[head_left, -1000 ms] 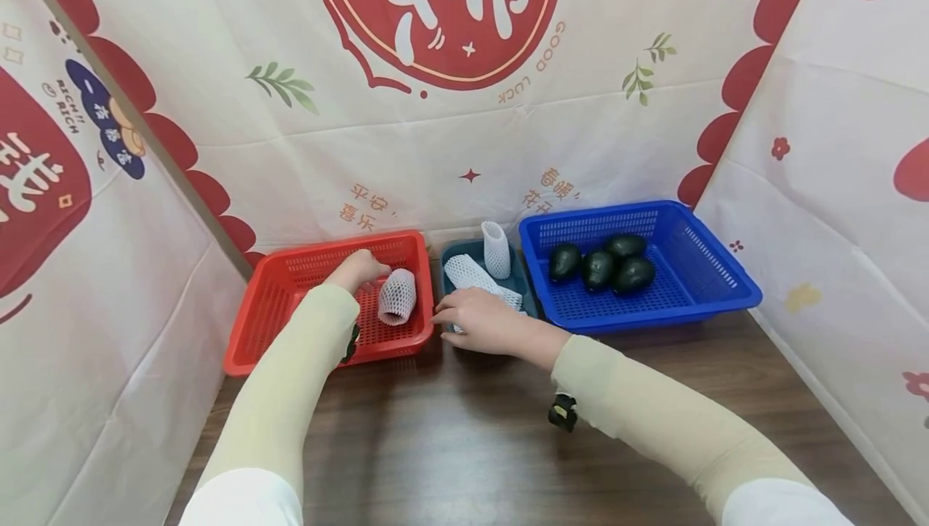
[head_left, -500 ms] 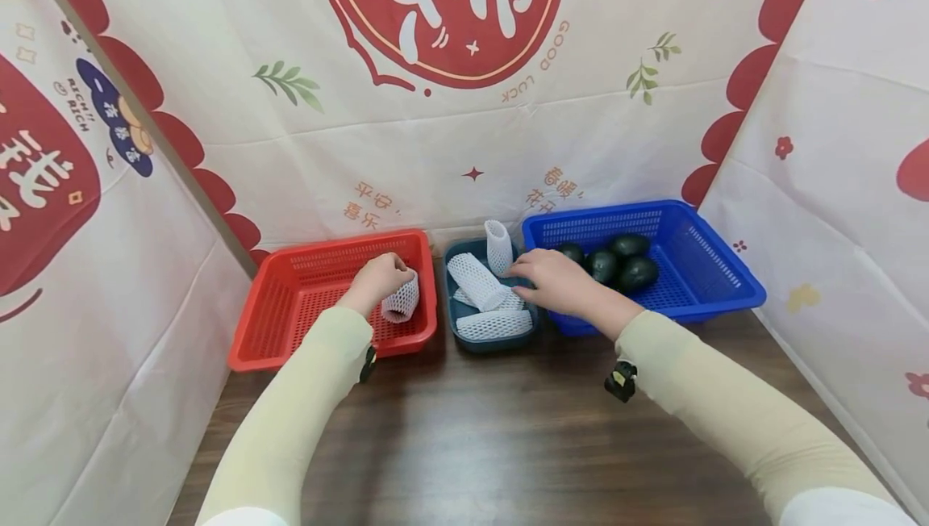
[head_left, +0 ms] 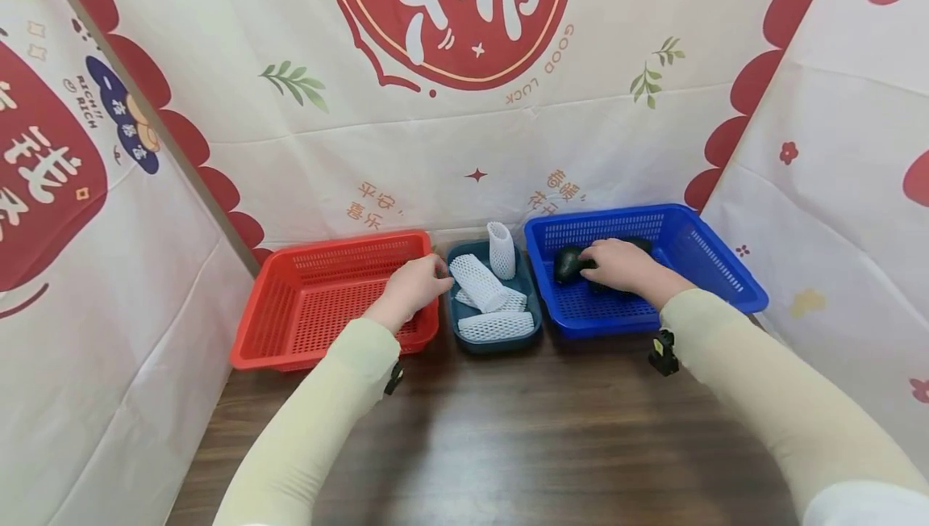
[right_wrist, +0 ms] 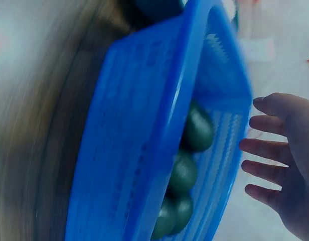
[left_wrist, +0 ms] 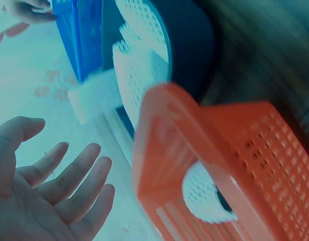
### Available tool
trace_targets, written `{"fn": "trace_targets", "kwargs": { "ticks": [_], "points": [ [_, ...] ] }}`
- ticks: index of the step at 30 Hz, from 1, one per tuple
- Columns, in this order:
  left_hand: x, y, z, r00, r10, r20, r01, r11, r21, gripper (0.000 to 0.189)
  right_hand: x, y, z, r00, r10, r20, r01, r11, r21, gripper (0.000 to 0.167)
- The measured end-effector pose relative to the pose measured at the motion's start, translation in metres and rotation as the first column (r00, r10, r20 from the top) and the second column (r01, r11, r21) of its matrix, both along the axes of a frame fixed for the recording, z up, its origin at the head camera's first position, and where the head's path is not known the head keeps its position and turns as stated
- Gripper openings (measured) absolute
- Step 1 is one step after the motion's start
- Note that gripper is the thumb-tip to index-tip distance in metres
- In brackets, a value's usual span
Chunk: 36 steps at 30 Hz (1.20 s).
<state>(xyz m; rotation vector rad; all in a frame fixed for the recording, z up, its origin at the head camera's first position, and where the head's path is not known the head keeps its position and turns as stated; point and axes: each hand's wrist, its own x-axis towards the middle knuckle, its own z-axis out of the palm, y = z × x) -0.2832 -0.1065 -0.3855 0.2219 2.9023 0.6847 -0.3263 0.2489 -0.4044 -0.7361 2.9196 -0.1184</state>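
My left hand (head_left: 415,288) hovers over the right rim of the red basket (head_left: 319,308), fingertips toward the small teal tray (head_left: 501,346). Its fingers are spread and hold nothing in the left wrist view. Beneath it, a white foam net sleeve (left_wrist: 204,193) with something dark inside lies in the red basket, hidden in the head view. Several foam net sleeves (head_left: 475,282) lie in the teal tray, one standing upright. My right hand (head_left: 626,266) is above the dark green avocados (right_wrist: 198,128) in the blue basket (head_left: 700,272), fingers apart and holding nothing.
The three containers stand side by side on a brown wood table (head_left: 501,429), close against a printed white cloth backdrop (head_left: 435,163). Similar cloth walls rise on the left and right (head_left: 835,211).
My left hand has moved right, from the sleeve in the red basket to that basket's right rim. My right hand has moved right, from the teal tray to over the avocados.
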Motion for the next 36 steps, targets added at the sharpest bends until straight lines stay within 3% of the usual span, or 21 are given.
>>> {"fn": "trace_targets", "kwargs": {
  "ticks": [6,11,16,22,25,30,36],
  "points": [
    [0.01,0.027,-0.005,0.993,-0.116,0.011,0.116,0.991,-0.068,0.038,-0.009,0.019,-0.004,0.998,-0.011,0.069,0.002,0.992,0.124,0.043],
    [0.017,0.047,-0.009,0.982,-0.187,0.009,0.186,0.974,-0.129,0.036,-0.016,0.033,-0.01,0.982,-0.091,0.168,0.075,0.992,0.099,0.048],
    [0.023,0.069,-0.014,0.972,-0.234,0.029,0.236,0.96,-0.152,0.035,-0.02,0.047,-0.015,0.942,-0.17,0.288,0.164,0.985,0.046,0.066],
    [0.029,0.089,-0.02,0.96,-0.279,0.006,0.275,0.944,-0.183,0.034,-0.02,0.064,-0.022,0.886,-0.245,0.395,0.264,0.965,0.007,0.085],
    [0.031,0.095,-0.023,0.953,-0.302,0.006,0.297,0.935,-0.194,0.035,-0.02,0.069,-0.024,0.888,-0.255,0.382,0.27,0.963,0.014,0.082],
    [0.033,0.099,-0.028,0.947,-0.322,0.017,0.319,0.929,-0.187,0.036,-0.021,0.073,-0.022,0.925,-0.231,0.301,0.223,0.973,0.06,0.058],
    [0.033,0.099,-0.031,0.949,-0.314,0.027,0.314,0.933,-0.179,0.036,-0.013,0.08,-0.019,0.91,-0.258,0.326,0.235,0.966,0.11,0.04]
  ]
}}
